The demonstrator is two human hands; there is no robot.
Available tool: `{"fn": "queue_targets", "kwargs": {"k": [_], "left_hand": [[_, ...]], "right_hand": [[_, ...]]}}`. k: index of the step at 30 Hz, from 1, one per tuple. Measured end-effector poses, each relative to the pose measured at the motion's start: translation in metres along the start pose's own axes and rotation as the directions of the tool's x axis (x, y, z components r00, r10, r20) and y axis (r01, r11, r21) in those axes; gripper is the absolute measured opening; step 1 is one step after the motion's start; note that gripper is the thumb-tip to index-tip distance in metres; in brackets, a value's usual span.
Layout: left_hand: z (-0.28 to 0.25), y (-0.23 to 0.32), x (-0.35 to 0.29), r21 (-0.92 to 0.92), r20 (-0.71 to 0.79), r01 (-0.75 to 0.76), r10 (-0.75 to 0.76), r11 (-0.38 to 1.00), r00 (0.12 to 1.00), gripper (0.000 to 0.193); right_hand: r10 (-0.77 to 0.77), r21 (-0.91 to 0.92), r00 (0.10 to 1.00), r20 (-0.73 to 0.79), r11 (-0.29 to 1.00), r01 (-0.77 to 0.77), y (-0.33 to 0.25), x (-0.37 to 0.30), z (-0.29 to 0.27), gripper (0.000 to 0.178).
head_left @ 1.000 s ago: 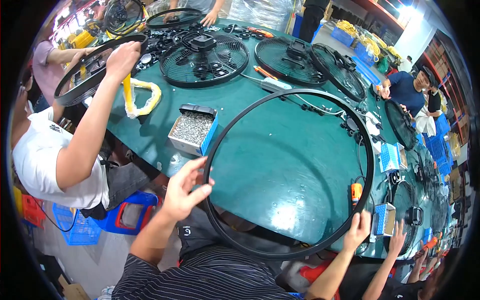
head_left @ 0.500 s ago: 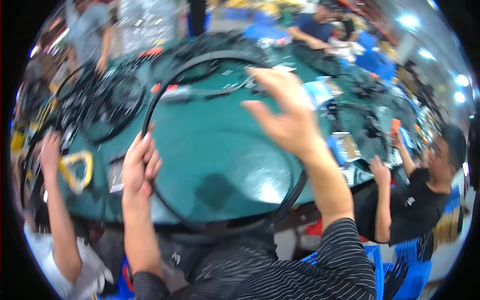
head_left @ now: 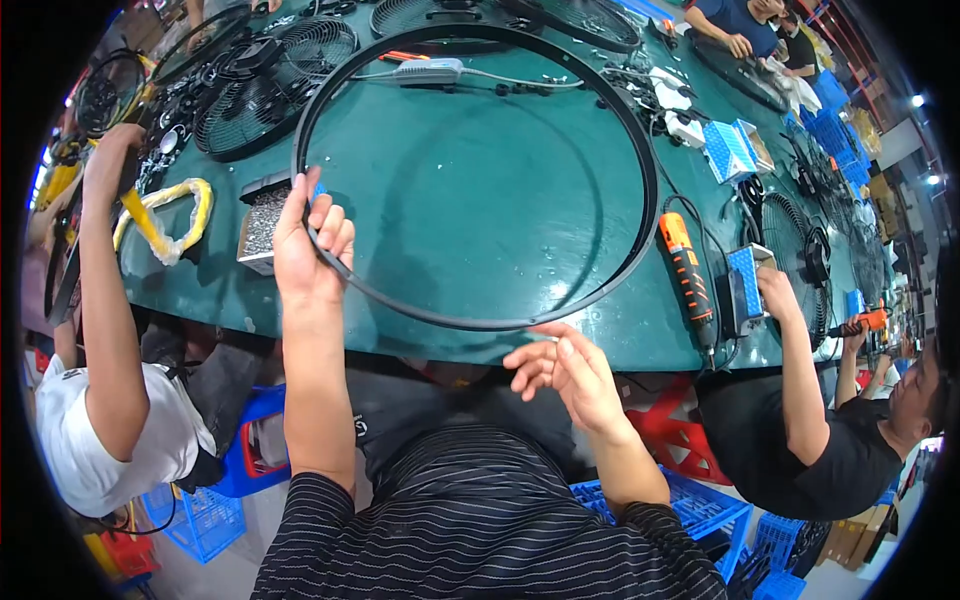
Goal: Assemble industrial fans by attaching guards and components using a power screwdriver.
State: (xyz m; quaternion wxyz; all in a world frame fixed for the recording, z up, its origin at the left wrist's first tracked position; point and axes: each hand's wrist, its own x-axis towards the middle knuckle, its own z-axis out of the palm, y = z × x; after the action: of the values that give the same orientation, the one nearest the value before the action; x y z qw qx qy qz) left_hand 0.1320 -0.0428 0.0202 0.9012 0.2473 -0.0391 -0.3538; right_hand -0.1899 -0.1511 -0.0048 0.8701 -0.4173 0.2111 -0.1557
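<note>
A large black hoop (head_left: 648, 180) is held tilted above the green table, and the tabletop shows through its middle. My left hand (head_left: 315, 245) grips its left side, with the thumb inside and the fingers wrapped around the band. Just below the hoop's near edge is my right hand (head_left: 572, 375), its fingers loosely bent and apart, with nothing in them. Its index fingertip comes close to the rim; whether they touch I cannot tell.
A box of small metal screws (head_left: 262, 225) stands by my left hand. An orange-and-black electric screwdriver (head_left: 688, 270) lies at right. A grey adapter with cable (head_left: 428, 70) and black fan grilles (head_left: 265, 100) lie farther back. Co-workers sit on both sides.
My right hand has moved from above the hoop's right side down to its near edge. The hoop has shifted up and right, still in my left hand. The view has tilted downward.
</note>
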Motion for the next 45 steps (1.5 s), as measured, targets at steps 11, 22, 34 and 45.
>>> {"fn": "queue_targets", "kwargs": {"k": [11, 22, 34, 45], "left_hand": [[-0.017, 0.03, -0.01, -0.03, 0.162, 0.008, -0.003, 1.0, 0.987, 0.04], [0.053, -0.008, -0.105, 0.443, 0.391, -0.36, 0.184, 0.821, 0.902, 0.085], [0.049, -0.005, -0.138, 0.45, 0.458, -0.439, 0.22, 0.778, 0.861, 0.097], [0.04, 0.007, -0.176, 0.462, 0.491, -0.472, 0.227, 0.751, 0.841, 0.095]], "right_hand": [[-0.285, -0.023, 0.946, -0.157, 0.958, 0.285, -0.015, 0.018, -0.005, 0.045], [-0.134, -0.073, 0.971, -0.199, 0.99, 0.121, -0.023, 0.037, -0.074, 0.032], [-0.114, -0.15, 0.98, -0.163, 0.985, 0.09, -0.025, 0.04, -0.1, 0.035], [-0.022, -0.166, 0.998, 0.06, 0.986, 0.032, -0.024, 0.07, -0.144, 0.05]]}}
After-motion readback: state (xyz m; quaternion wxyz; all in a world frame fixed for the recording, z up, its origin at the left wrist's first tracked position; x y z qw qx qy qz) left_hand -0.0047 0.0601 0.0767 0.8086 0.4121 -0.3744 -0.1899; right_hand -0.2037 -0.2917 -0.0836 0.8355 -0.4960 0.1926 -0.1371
